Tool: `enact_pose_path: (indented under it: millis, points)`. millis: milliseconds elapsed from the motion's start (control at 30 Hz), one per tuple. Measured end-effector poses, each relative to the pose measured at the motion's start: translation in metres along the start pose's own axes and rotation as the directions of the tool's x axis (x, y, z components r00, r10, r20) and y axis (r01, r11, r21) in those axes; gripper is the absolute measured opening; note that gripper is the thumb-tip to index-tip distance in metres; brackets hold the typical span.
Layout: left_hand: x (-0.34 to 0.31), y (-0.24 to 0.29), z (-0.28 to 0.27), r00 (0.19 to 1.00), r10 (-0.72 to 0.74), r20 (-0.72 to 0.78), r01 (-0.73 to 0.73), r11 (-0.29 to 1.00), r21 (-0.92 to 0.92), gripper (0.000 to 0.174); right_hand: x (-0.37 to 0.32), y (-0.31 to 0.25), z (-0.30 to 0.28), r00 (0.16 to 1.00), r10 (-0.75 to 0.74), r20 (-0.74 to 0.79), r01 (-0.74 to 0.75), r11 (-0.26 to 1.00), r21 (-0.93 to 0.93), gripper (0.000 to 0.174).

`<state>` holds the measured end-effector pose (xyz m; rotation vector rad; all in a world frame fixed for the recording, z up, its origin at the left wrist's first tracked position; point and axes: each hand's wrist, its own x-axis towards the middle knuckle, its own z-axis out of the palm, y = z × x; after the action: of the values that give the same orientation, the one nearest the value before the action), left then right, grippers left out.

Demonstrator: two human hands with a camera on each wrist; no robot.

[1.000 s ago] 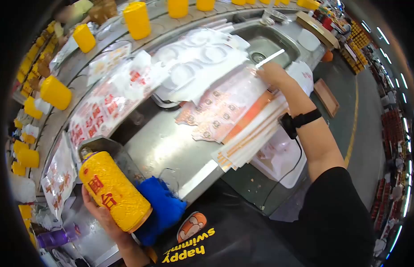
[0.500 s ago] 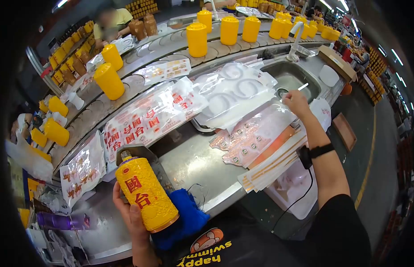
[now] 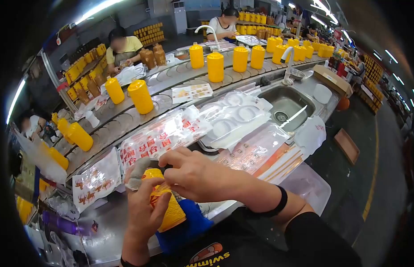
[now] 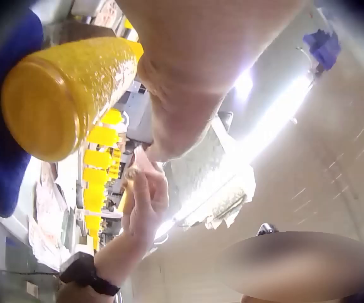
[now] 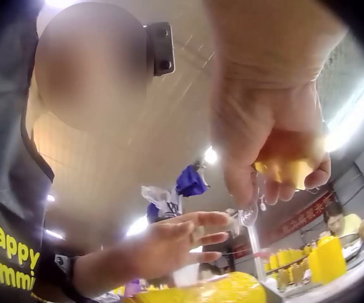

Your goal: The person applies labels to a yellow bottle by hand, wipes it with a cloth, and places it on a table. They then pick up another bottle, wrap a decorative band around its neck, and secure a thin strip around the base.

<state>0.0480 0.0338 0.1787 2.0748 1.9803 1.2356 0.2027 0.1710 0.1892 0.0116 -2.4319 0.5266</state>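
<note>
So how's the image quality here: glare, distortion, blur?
Head: fisheye bowing, dark corners, sheen on the red-lettered sheet; left wrist: a ceiling light burns out white, glints dot the yellow bottle, and an oval at lower right is blurred; right wrist: a round patch at upper left is blurred.

The head view looks forward-down, wrist views (close in) upward, all sharing the yellow bottle [image 4: 75, 91].

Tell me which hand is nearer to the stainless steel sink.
Right. In the head view, the right hand is left of and below the sink, by the upper part of the yellow bottle; the left hand is farther left and lower, beside the same bottle.
</note>
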Motion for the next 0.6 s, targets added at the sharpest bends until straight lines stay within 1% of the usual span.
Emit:
enact_pose_path:
  millis: [100, 133, 200, 300, 333, 367, 400, 467, 500, 533, 567, 600]
  points:
    - [-0.004, -0.004, 0.001, 0.999, 0.043, -0.018, -0.042, 0.998, 0.041, 0.014, 0.001, -0.004, 0.009, 0.999, 0.014, -0.029, -0.013, 1.0, 0.024, 0.014]
    - [-0.005, -0.003, 0.004, 0.998, 0.041, -0.056, -0.04, 0.999, 0.013, 0.009, 0.0, -0.005, 0.012, 0.999, 0.009, -0.053, -0.007, 0.999, 0.035, 0.013]
    - [-0.008, -0.005, 0.008, 0.988, -0.154, -0.023, 0.147, 0.971, -0.19, 0.008, -0.002, -0.005, 0.017, 0.995, -0.004, -0.101, 0.011, 0.998, 0.066, 0.013]
    - [-0.013, -0.004, 0.005, 0.961, -0.275, -0.027, 0.245, 0.894, -0.376, 0.009, -0.009, 0.009, 0.023, 0.992, 0.064, -0.104, -0.044, 0.982, 0.185, 0.016]
    - [-0.014, -0.006, 0.01, 0.943, -0.331, -0.04, 0.257, 0.799, -0.543, 0.01, -0.014, 0.007, 0.026, 0.98, 0.18, -0.087, -0.15, 0.949, 0.275, 0.019]
    - [-0.015, -0.009, 0.015, 0.924, -0.377, -0.057, 0.235, 0.681, -0.693, 0.011, -0.016, 0.005, 0.026, 0.956, 0.288, -0.059, -0.25, 0.902, 0.352, 0.023]
    - [-0.016, -0.012, 0.019, 0.919, -0.379, -0.106, 0.2, 0.683, -0.703, 0.012, -0.017, -0.002, 0.026, 0.918, 0.397, 0.008, -0.359, 0.818, 0.449, 0.024]
    - [-0.017, -0.016, 0.027, 0.913, -0.36, -0.193, 0.117, 0.683, -0.721, 0.012, -0.021, 0.0, 0.042, 0.928, 0.372, -0.034, -0.288, 0.77, 0.57, 0.023]
    - [-0.018, -0.015, 0.027, 0.908, -0.379, -0.18, 0.133, 0.667, -0.733, 0.012, -0.023, 0.002, 0.05, 0.928, 0.368, -0.062, -0.253, 0.741, 0.622, 0.022]
    - [-0.019, -0.013, 0.027, 0.904, -0.396, -0.161, 0.15, 0.646, -0.748, 0.012, -0.024, 0.003, 0.059, 0.909, 0.41, -0.076, -0.224, 0.632, 0.742, 0.019]
    - [-0.02, -0.013, 0.028, 0.9, -0.412, -0.139, 0.167, 0.624, -0.764, 0.012, -0.023, 0.002, 0.06, 0.889, 0.454, -0.056, -0.237, 0.562, 0.792, 0.018]
    - [-0.02, -0.014, 0.029, 0.906, -0.397, -0.145, 0.166, 0.65, -0.742, 0.012, -0.022, 0.001, 0.06, 0.867, 0.497, -0.031, -0.249, 0.487, 0.837, 0.016]
